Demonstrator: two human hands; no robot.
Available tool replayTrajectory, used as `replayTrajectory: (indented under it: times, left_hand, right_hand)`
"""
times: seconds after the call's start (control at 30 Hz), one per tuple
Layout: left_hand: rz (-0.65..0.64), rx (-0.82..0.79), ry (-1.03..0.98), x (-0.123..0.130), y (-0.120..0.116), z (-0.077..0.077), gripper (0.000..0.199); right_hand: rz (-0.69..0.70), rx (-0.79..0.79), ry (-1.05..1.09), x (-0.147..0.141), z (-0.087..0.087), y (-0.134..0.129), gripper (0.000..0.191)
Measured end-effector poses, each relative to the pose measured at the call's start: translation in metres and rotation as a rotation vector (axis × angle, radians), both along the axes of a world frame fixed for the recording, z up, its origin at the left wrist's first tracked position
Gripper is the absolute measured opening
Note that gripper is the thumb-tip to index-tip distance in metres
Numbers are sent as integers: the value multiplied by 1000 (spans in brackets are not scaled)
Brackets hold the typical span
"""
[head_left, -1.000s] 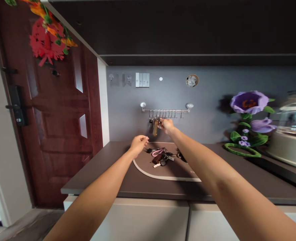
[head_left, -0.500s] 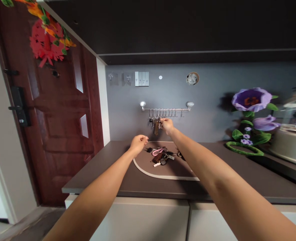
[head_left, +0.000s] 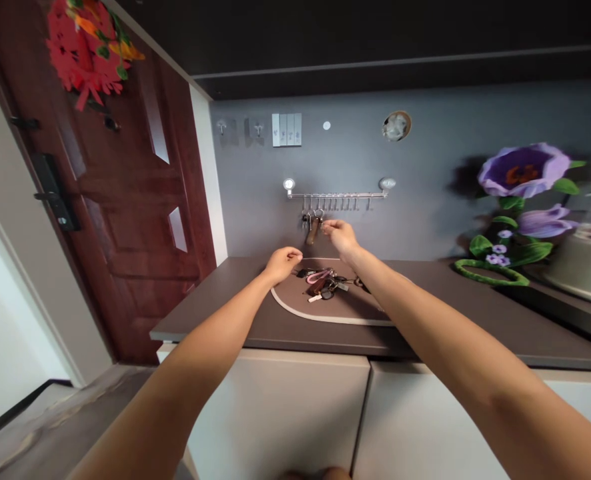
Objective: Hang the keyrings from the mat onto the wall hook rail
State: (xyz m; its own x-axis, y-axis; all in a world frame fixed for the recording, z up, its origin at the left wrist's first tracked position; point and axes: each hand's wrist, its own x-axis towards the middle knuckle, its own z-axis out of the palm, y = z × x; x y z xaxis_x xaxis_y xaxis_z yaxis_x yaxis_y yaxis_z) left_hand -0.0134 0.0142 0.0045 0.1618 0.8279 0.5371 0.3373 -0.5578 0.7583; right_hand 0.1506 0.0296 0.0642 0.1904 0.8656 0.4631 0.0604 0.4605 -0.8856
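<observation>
My right hand [head_left: 341,238] is raised to the hook rail on the wall, its thumb and fingertips pinched at the edge of a hanging bunch of keys [head_left: 320,221]. A brown fob [head_left: 312,231] hangs tilted from the same ring. Smaller keys [head_left: 305,220] hang just left of it. Lower down, my left hand [head_left: 281,265] hovers over the left rim of the mat, fingers curled closed with nothing visible in them. A pile of keys [head_left: 327,292] with a pink loop [head_left: 318,277] and a brown tag lies on the mat [head_left: 295,311].
The metal hook rail [head_left: 345,195] has several hooks. Above it are a row of pale switches [head_left: 286,130] and clear hooks. A purple fabric flower [head_left: 523,173] and a white appliance [head_left: 583,267] stand at right. A dark shelf [head_left: 375,40] overhangs the counter; a red door [head_left: 140,200] is at left.
The view has tipped downward, so the wall and counter sit higher. My right hand stays by the hanging keys, and the brown fob has swung to a tilt. The left hand stays low.
</observation>
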Motion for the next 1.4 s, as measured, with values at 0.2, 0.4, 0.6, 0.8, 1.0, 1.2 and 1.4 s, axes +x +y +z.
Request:
replayTrajectory:
  times: [0.2, 0.4, 0.6, 0.8, 1.0, 1.2, 1.4]
  left_hand:
    - [-23, 92, 223, -2, 0, -3, 16]
    - [-84, 185, 393, -6, 3, -8, 17]
    - [-158, 225, 569, -9, 5, -8, 23]
    - [-89, 270, 764, -11, 5, -6, 25]
    - [-52, 288, 811, -11, 7, -8, 26]
    - [-33, 286, 820, -9, 6, -7, 28]
    - [29, 313, 815, -9, 7, -7, 31]
  right_hand:
    - [125, 20, -149, 5, -39, -25, 10]
    - [38, 60, -453, 16, -56, -29, 11]
    - [-5, 120, -632, 14, -56, -26, 11]
    - [-38, 113, -887, 13, -54, -27, 17]
    - [-55, 116, -934, 11, -53, -28, 18]
    - [-59, 113, -948, 10, -51, -29, 18]
    - [-52, 125, -956, 10, -52, -26, 19]
